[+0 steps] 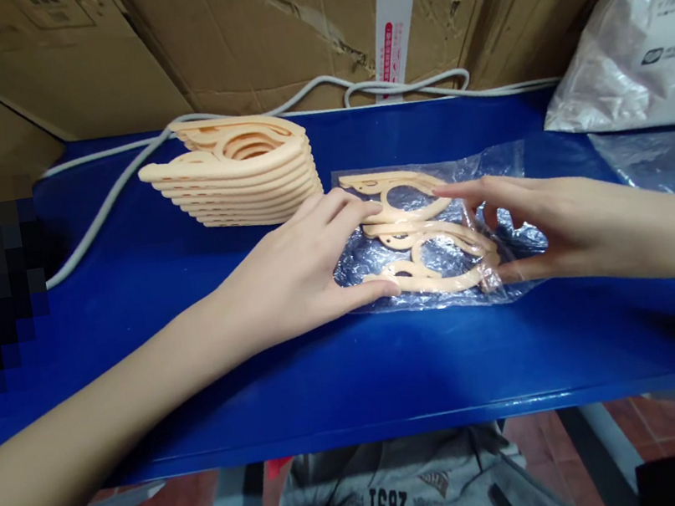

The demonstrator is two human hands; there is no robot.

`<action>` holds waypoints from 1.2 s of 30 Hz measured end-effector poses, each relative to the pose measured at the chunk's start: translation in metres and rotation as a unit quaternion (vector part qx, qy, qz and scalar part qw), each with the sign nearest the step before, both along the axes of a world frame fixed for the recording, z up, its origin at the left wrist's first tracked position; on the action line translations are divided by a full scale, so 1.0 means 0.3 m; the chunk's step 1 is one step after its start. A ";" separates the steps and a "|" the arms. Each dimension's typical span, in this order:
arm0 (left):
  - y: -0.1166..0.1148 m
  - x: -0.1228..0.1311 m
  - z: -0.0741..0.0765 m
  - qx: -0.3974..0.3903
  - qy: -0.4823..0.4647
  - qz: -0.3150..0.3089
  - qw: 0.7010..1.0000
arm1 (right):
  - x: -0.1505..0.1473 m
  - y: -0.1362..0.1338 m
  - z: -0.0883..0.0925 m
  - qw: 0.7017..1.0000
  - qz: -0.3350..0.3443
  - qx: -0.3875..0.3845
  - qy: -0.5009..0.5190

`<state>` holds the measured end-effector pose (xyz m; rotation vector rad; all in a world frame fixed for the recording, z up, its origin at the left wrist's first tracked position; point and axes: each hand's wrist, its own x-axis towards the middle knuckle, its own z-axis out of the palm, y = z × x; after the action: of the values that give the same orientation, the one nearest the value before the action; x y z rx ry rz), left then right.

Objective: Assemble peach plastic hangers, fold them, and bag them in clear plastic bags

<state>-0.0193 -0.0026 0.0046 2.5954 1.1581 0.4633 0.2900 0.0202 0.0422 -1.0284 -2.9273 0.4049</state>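
Note:
A clear plastic bag (490, 167) lies on the blue table (356, 377) with peach folding hangers (417, 237) inside it. My left hand (302, 271) grips the bag's left end, thumb under the lowest hanger and fingers over the top one. My right hand (536, 223) holds the bag's right end, fingers curved over it and thumb at the lower edge. Both hands are closed on the bag from opposite sides. A stack of several more peach hangers (240, 170) sits just behind my left hand.
Cardboard boxes (290, 23) stand along the back. A white cable (113, 193) runs across the table's rear. A silvery plastic package (641, 38) and clear bags (666, 161) lie at the right. A blurred dark patch covers the left edge.

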 end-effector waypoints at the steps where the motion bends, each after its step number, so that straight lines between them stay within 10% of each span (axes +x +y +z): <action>1: 0.003 -0.002 0.001 -0.002 -0.003 -0.001 1.000 | 0.008 0.008 -0.001 1.000 -0.003 -0.011 0.004; 36: 0.019 -0.020 0.009 0.002 0.019 -0.016 1.000 | -0.004 0.051 -0.031 0.996 -0.071 -0.048 0.038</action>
<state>-0.0254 0.0031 0.0074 2.6325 1.1278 0.4115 0.2887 0.0355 0.0329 -1.1959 -2.7702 0.5719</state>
